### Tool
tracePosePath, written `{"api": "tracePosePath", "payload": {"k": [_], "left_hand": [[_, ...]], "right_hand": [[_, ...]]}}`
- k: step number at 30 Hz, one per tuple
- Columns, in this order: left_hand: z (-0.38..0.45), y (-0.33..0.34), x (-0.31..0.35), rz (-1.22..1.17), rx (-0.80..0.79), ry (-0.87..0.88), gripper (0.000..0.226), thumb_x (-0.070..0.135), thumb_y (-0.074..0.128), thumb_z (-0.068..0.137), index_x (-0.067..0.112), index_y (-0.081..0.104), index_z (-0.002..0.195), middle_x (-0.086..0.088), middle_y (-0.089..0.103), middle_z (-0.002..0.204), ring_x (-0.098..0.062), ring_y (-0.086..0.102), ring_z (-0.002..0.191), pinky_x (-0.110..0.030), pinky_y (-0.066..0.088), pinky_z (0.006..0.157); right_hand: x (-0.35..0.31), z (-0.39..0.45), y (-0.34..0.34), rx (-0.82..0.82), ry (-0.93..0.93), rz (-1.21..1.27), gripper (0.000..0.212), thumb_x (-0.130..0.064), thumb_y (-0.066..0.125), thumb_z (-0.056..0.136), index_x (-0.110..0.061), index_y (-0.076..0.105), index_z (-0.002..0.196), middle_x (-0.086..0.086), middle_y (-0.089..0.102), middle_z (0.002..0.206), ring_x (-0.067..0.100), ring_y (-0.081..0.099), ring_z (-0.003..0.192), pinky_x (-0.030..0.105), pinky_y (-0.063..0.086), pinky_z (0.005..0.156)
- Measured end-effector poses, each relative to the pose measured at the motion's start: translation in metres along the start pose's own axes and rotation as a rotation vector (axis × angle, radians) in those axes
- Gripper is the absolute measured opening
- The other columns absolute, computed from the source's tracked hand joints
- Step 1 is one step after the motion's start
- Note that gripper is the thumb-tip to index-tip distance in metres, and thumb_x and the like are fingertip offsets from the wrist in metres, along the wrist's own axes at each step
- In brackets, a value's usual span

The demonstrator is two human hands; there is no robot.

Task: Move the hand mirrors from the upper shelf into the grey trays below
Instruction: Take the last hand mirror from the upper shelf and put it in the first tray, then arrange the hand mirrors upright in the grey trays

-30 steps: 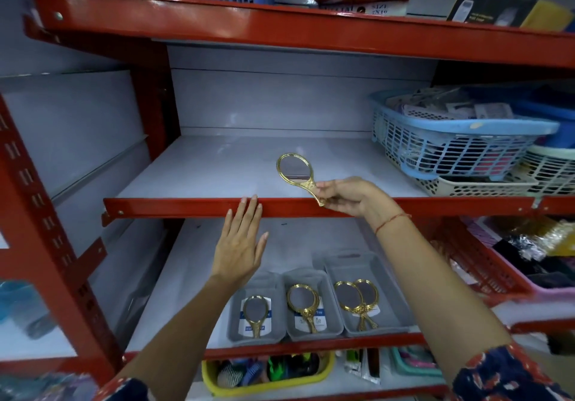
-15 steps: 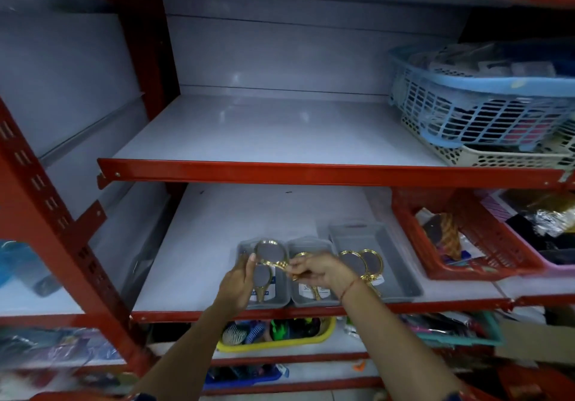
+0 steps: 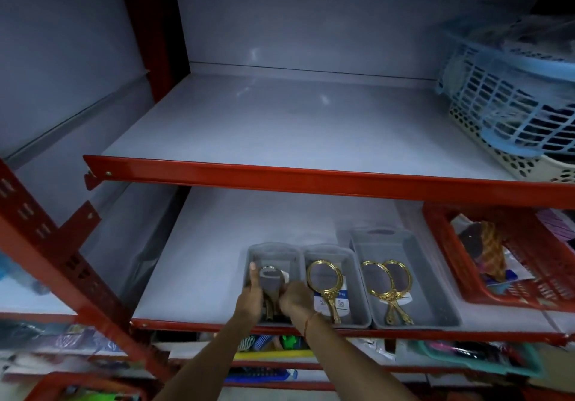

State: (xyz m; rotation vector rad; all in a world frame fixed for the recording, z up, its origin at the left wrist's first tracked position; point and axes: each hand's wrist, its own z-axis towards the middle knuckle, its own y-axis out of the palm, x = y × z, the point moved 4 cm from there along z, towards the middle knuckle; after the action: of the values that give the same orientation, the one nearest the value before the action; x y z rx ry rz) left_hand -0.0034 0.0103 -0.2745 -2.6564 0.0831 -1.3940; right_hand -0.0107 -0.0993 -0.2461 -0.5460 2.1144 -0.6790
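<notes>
**Both hands at the leftmost grey tray, one mirror between them**

Head view: your left hand [image 3: 252, 295] and your right hand [image 3: 295, 302] meet over the leftmost grey tray [image 3: 273, 253], which sits at the front of the lower shelf [image 3: 217, 260]. Between the two hands lies a hand mirror [image 3: 272, 281], its round head pointing toward the back of the tray and its handle hidden under your fingers. Your left thumb [image 3: 253, 268] runs up along the tray's left wall beside the mirror's rim, and the rest of that hand curls around the mirror's lower part. Your right hand is bunched narrow over the handle end; you cannot tell from here whether its fingers actually pinch the handle or only rest on it. A red thread [image 3: 311, 321] circles your right wrist.

Just to the right, the middle grey tray [image 3: 351, 276] holds one gold mirror [image 3: 325, 279] lying on a white card, handle toward you. The right grey tray [image 3: 429, 276], touching it, holds a pair of gold mirrors [image 3: 387, 282] overlapping each other, handles toward you.

The upper shelf [image 3: 295, 126] shows its white surface, with a blue basket [image 3: 510, 95] at its right end. A red basket [image 3: 529, 260] sits right of the trays on the lower shelf
</notes>
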Motion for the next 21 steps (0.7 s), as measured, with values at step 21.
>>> {"api": "tracePosePath", "payload": {"k": [21], "left_hand": [[0.005,-0.001,0.000,0.043,-0.018,-0.135,0.090,0.070,0.009,0.089,0.007,0.036,0.148,-0.022,0.042,0.150,-0.037,0.040,0.138,-0.048,0.035,0.116]], "right_hand": [[0.008,0.011,0.014,-0.270,0.188,0.375,0.034,-0.009,0.046,0.093,0.004,0.061,0.121,0.025,0.066,0.119,0.033,0.068,0.094,0.045,0.057,0.089]]}}
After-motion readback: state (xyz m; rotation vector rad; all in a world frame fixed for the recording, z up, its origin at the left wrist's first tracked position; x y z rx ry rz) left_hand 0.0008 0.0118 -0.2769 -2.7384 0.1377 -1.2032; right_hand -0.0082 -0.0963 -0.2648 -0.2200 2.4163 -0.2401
